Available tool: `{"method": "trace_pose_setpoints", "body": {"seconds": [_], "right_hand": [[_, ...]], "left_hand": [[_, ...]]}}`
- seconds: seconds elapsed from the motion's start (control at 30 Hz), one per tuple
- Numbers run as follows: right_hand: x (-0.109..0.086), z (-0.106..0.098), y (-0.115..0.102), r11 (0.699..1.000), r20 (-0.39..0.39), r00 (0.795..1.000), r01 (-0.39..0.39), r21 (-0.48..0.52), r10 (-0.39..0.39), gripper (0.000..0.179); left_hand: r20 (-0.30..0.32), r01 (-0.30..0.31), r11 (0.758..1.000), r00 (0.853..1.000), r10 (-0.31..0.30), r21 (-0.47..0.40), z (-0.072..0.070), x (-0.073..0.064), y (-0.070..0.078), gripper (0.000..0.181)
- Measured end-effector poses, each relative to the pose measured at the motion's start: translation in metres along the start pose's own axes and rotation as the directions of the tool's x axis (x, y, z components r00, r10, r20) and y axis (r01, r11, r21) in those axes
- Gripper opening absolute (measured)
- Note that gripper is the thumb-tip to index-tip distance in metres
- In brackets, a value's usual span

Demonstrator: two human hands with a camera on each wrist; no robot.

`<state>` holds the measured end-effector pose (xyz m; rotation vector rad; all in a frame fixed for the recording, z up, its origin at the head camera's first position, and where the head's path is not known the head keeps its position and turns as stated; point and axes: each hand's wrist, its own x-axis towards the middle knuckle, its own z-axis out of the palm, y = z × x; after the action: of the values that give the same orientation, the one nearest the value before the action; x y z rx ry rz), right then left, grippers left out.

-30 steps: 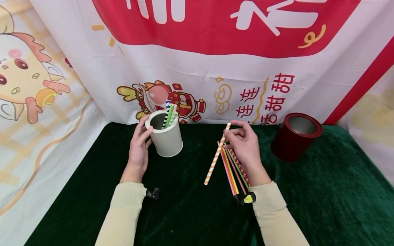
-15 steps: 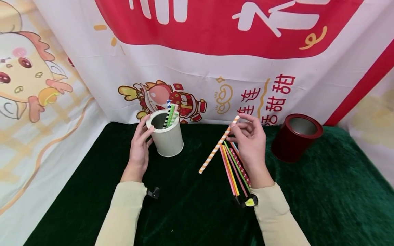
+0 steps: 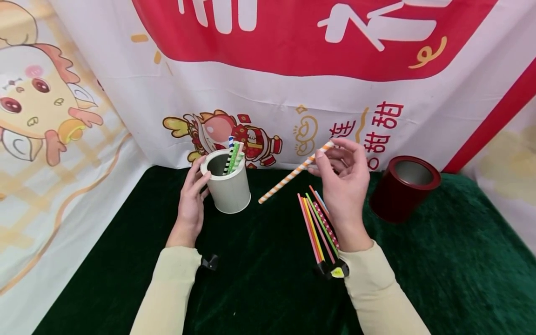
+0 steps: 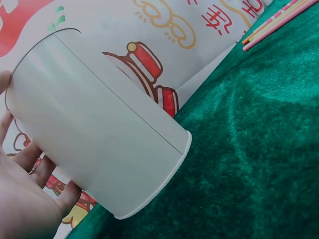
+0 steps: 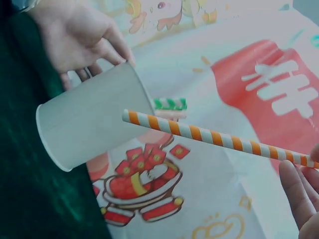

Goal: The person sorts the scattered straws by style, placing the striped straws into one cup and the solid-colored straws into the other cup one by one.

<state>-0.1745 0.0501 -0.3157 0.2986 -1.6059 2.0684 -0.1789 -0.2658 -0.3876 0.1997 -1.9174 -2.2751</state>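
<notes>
My left hand (image 3: 191,207) grips the rim and side of a white can (image 3: 229,193) that stands upright on the green cloth. Several patterned paper straws (image 3: 233,158) poke out of its mouth, leaning to the right. Between the thumb and fingers of my right hand (image 3: 345,186), an orange-and-white striped paper straw (image 3: 289,178) is pinched near its upper end. Its free end slants down toward the can, apart from it. Below that hand lies a loose bundle of coloured straws (image 3: 311,228), partly hidden by the hand and wrist.
A dark red can (image 3: 403,188) stands at the right rear, its mouth showing a bare metal inside. Dark green velvet cloth (image 3: 251,288) covers the table. A printed white and red sheet (image 3: 268,88) hangs behind it.
My right hand has risen with the orange striped straw, away from the bundle. The straw has swung to a flatter slant, its lower end nearer the white can. My left hand keeps its place.
</notes>
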Motion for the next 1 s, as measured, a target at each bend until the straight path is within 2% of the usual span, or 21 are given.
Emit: {"method": "trace_pose_setpoints", "body": {"seconds": [0.3, 0.43, 0.67, 1.0], "right_hand": [[0.007, 0.025, -0.021, 0.984, 0.049, 0.983, 0.176, 0.033, -0.178, 0.033], [0.010, 0.037, -0.027, 0.974, 0.067, 0.972, 0.221, 0.043, -0.223, 0.032], [0.012, 0.058, -0.027, 0.967, 0.083, 0.963, 0.252, 0.046, -0.255, 0.034], [0.010, 0.080, -0.003, 0.970, 0.119, 0.963, 0.244, -0.009, -0.241, 0.035]], "left_hand": [[-0.006, -0.010, 1.000, 1.000, 0.010, -0.006, 0.001, 0.002, -0.002, 0.049], [-0.008, -0.015, 1.000, 1.000, 0.014, -0.005, 0.000, 0.002, -0.002, 0.049], [-0.006, -0.018, 1.000, 1.000, 0.018, -0.005, 0.000, 0.002, -0.003, 0.048], [-0.003, -0.012, 1.000, 1.000, 0.012, -0.004, 0.000, 0.004, -0.003, 0.047]]}}
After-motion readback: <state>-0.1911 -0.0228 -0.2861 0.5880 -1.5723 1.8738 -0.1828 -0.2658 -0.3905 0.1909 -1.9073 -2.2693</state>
